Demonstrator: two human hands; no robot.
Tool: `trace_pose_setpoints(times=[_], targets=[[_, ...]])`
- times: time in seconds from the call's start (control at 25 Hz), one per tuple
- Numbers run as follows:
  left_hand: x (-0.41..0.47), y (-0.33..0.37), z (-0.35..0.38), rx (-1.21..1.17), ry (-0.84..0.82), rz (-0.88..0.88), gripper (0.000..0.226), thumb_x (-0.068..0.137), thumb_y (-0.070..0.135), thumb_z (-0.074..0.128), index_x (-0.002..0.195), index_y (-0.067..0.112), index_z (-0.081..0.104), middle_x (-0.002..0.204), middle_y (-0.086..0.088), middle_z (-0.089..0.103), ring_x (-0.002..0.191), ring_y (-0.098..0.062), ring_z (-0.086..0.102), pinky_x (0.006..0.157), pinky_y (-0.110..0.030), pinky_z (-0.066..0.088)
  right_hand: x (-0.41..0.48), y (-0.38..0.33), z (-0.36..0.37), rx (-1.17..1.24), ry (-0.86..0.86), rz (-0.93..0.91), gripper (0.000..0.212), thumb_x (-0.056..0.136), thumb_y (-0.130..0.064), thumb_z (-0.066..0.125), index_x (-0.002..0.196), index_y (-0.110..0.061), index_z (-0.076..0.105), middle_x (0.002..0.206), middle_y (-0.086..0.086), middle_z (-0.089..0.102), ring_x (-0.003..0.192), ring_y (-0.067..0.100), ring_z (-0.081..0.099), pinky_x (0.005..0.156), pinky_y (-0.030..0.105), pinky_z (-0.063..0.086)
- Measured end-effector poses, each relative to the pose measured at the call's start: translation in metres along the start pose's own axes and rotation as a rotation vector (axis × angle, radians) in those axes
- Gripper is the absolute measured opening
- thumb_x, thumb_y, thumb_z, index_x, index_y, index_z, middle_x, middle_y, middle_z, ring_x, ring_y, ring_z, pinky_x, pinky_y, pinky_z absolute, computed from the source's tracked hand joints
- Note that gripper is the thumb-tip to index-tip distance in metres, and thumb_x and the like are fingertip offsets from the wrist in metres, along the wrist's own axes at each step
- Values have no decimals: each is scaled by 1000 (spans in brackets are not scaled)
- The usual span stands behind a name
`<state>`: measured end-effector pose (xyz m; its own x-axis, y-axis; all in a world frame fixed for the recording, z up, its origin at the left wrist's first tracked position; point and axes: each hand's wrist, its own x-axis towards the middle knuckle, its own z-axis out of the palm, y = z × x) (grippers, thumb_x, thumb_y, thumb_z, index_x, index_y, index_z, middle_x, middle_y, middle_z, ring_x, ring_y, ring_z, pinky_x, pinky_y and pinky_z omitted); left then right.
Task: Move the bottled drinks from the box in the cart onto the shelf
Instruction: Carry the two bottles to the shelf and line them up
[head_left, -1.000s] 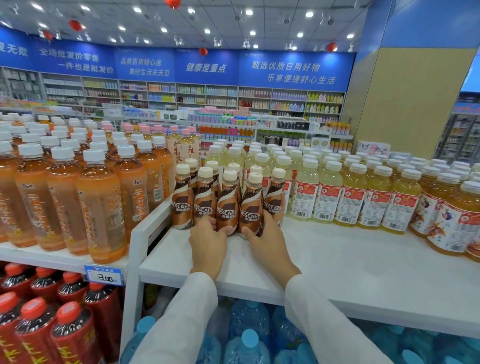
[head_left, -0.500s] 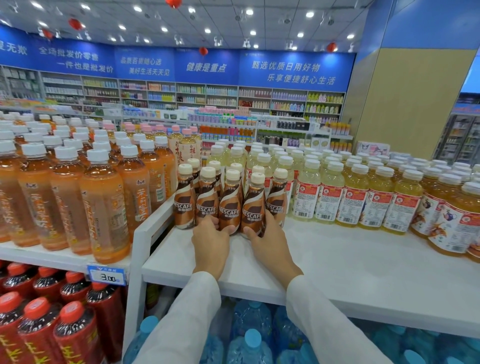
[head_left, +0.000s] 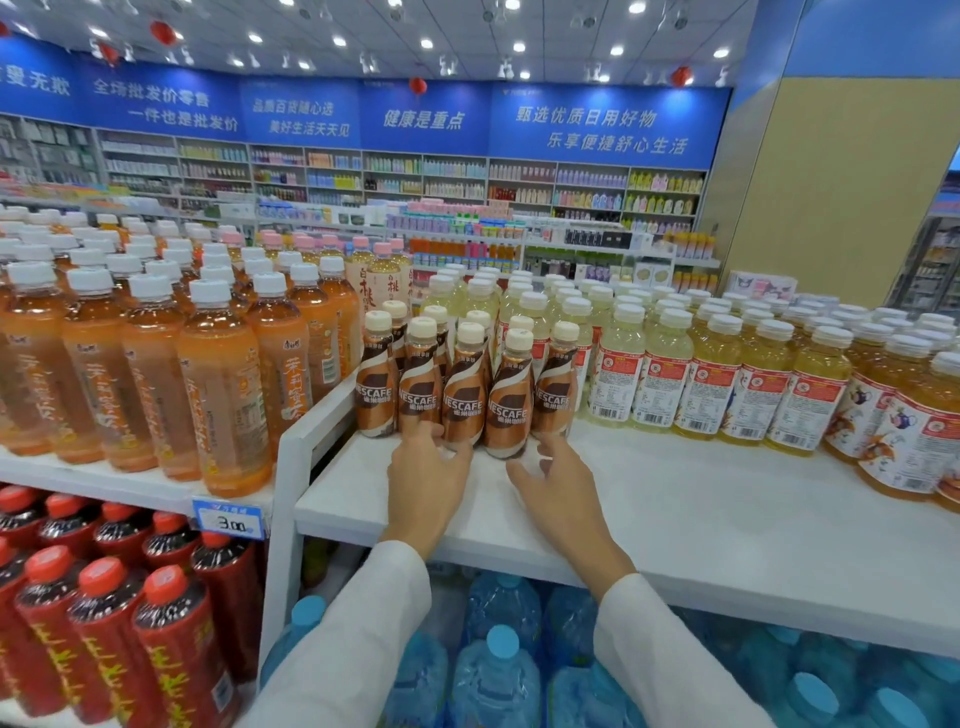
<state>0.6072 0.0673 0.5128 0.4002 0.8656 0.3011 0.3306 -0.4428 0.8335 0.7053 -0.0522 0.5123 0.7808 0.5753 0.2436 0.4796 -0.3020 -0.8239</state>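
Mid-frame, the left hand (head_left: 428, 475) touches the coffee bottles (head_left: 465, 400) on the shelf (head_left: 701, 499) with relaxed fingers; the right hand (head_left: 563, 488) hovers beside them, fingers spread, empty.

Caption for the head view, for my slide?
Open left hand and right hand at the bases of Nescafe bottles on the white shelf.

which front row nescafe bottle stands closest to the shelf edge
The fourth Nescafe bottle from the left, between the left hand and right hand; its base sits forward of the others.
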Motion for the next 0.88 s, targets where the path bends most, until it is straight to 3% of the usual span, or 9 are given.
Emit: trace_pose_setpoints(times=[0.2,0.32,0.44,0.56,0.68,0.8,0.88], targets=[[-63,2,-31,-37,8,-19,44,96,47,59,134,25,57,136,4,60,125,-17,53,110,-40,45,-61,4,-31,2,-27,-96,43,96,-39,62,137,-27,54,140,-11,55,121,7,54,109,32,44],[-113,-6,-58,-120,72,-9,41,96,44,59,132,25,62,128,11,62,122,-12,56,105,-31,47,-102,11,-41,88,-81,-169,35,97,-43,60,131,-37,57,132,-24,56,119,-3,51,103,19,40],[-166,-23,-83,-158,119,-100,37,97,41,60,130,27,64,121,20,63,114,-1,60,97,-19,46,-142,16,-38,208,-182,-175,31,94,-45,63,125,-44,60,125,-32,57,118,-10,50,98,14,38],[-222,-55,-104,-173,167,-243,33,95,40,62,127,31,65,122,23,64,115,0,62,102,-24,49,-179,24,-15,310,-321,-181,27,91,-42,68,117,-49,63,117,-44,57,114,-21,49,93,9,39],[-278,-96,-126,-111,237,-379,25,96,36,63,121,37,63,117,25,65,106,8,61,88,-10,46,-216,43,23,337,-469,-162,29,89,-32,73,112,-47,66,114,-46,58,111,-17,55,92,8,40],[-337,-130,-149,-80,257,-584,27,98,38,59,125,37,59,119,21,63,109,2,59,88,-15,42,-257,65,64,308,-645,-28,29,87,-26,77,102,-48,66,108,-32,68,108,-6,61,90,12,47],[-377,-155,-164,-99,334,-703,21,95,41,63,116,41,64,117,19,67,114,-4,62,91,-18,45,-286,74,90,255,-729,31,26,85,-27,79,94,-49,67,107,-23,70,103,3,64,95,25,50]])
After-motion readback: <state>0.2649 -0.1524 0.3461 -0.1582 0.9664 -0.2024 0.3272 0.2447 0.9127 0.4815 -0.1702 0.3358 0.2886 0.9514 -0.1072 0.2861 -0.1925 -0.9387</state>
